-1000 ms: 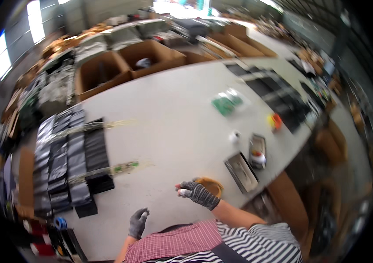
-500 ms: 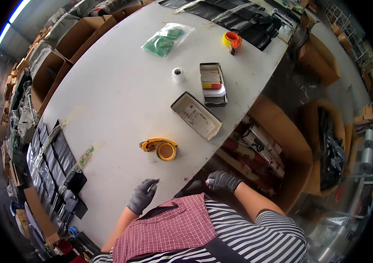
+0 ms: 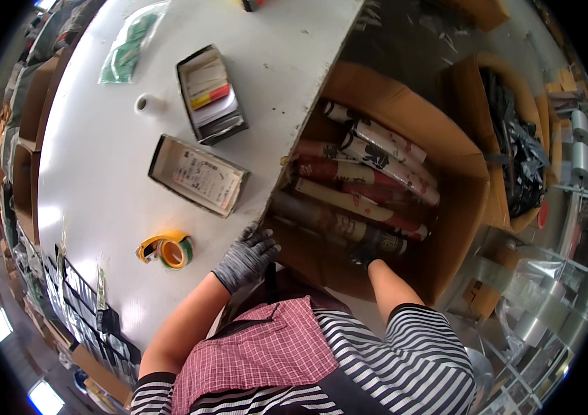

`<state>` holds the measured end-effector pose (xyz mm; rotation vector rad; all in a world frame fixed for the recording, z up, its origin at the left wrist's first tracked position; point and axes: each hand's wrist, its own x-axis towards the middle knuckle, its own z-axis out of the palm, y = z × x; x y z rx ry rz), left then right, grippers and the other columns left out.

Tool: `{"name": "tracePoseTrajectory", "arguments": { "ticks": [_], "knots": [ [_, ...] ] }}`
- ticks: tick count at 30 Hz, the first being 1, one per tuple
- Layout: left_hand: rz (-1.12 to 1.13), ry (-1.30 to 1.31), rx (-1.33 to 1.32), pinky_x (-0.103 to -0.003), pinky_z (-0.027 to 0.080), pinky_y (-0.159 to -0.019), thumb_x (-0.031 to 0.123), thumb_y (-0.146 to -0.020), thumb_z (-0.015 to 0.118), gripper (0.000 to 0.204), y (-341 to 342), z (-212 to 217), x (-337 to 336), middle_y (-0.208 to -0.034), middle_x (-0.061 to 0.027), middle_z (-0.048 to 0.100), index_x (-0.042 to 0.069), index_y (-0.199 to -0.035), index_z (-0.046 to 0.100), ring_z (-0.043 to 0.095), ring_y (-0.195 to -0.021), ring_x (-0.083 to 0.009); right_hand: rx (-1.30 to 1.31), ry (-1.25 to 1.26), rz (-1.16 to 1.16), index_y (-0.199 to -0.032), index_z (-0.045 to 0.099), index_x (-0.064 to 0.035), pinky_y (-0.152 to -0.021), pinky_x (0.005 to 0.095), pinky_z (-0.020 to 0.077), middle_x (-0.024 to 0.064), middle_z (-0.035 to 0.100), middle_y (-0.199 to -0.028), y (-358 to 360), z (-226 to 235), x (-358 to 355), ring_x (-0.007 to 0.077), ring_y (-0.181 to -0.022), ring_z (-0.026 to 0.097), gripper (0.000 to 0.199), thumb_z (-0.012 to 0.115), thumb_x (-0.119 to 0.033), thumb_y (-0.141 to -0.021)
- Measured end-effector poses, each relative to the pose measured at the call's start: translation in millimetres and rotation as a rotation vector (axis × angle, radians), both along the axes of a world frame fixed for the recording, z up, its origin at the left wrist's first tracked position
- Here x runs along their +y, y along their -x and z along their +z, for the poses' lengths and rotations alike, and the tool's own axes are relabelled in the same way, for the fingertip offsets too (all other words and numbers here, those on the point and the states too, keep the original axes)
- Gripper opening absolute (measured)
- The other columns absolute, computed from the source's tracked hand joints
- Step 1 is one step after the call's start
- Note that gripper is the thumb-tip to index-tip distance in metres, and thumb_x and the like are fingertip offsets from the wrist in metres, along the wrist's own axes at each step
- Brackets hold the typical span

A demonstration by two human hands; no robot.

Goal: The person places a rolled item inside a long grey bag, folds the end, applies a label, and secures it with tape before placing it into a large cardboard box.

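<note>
My left hand [image 3: 247, 259], in a grey glove, rests at the edge of the white table [image 3: 114, 149], its fingers extended and nothing seen in them. My right hand [image 3: 364, 254] reaches down into a large cardboard box [image 3: 463, 200] beside the table. It is at the near end of a dark patterned roll [image 3: 328, 223]; shadow hides whether its fingers close on it. Behind that lie several more rolls wrapped in clear film, among them a cream and red roll [image 3: 359, 207] and a white roll with dark markings [image 3: 390, 166].
An orange tape dispenser [image 3: 169, 250] sits on the table. Farther back are an open shallow box [image 3: 200, 176], another box with cards [image 3: 211, 97], a white spool [image 3: 148, 104] and a bag of green items [image 3: 131, 48]. A carton of black plastic [image 3: 515, 152] stands right.
The view has swung right and down toward the box. My right hand has gone from beside the table edge into the box; my left hand has come to the table edge.
</note>
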<state>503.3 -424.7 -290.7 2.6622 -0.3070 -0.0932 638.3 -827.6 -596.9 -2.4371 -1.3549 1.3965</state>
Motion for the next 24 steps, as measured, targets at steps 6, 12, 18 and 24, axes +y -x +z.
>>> {"name": "tracePoseTrajectory", "arguments": {
  "ticks": [6,12,18,24],
  "knots": [
    [0.044,-0.172,0.123,-0.048,0.035,-0.109,0.017,-0.074,0.066,0.026,-1,-11,-7,-0.111,-0.0014,0.066,0.015,-0.1,0.072,0.058,-0.113,-0.0219,0.427,0.34,-1.309,-0.09,0.07,-0.0096,-0.073,0.0426,0.054,0.0133,0.071,-0.093,-36,-29,27,0.0306,-0.087,0.068,0.023,0.06,-0.031,-0.088],
    [0.03,-0.24,0.187,-0.045,0.036,-0.103,0.02,-0.07,0.066,0.027,-19,-7,-12,-0.104,0.0004,0.067,0.017,-0.096,0.071,0.06,-0.107,-0.0202,-0.037,0.29,-0.233,-0.117,0.062,-0.0086,-0.082,0.0443,0.0523,0.015,0.069,-0.106,-107,-104,57,0.0337,-0.099,0.065,0.037,0.061,-0.031,-0.087],
    [0.069,-0.315,0.206,-0.041,0.04,-0.09,0.021,-0.066,0.066,0.027,-28,-7,-19,-0.096,0.0037,0.068,0.019,-0.092,0.072,0.061,-0.099,-0.0185,-0.109,0.057,-1.089,-0.132,0.052,-0.0072,-0.101,0.0439,0.0455,0.0222,0.059,-0.128,-204,-136,115,0.0376,-0.12,0.055,0.055,0.063,-0.026,-0.081],
    [-0.08,-0.471,0.192,-0.04,0.039,-0.082,0.022,-0.063,0.066,0.029,-15,-24,-6,-0.088,0.01,0.066,0.027,-0.091,0.073,0.061,-0.091,-0.0137,-0.583,-0.002,-0.765,-0.14,0.044,-0.0149,-0.112,0.0479,0.0314,0.0142,0.044,-0.146,-299,-179,139,0.0348,-0.136,0.039,0.053,0.052,-0.02,-0.087]
  ]
}}
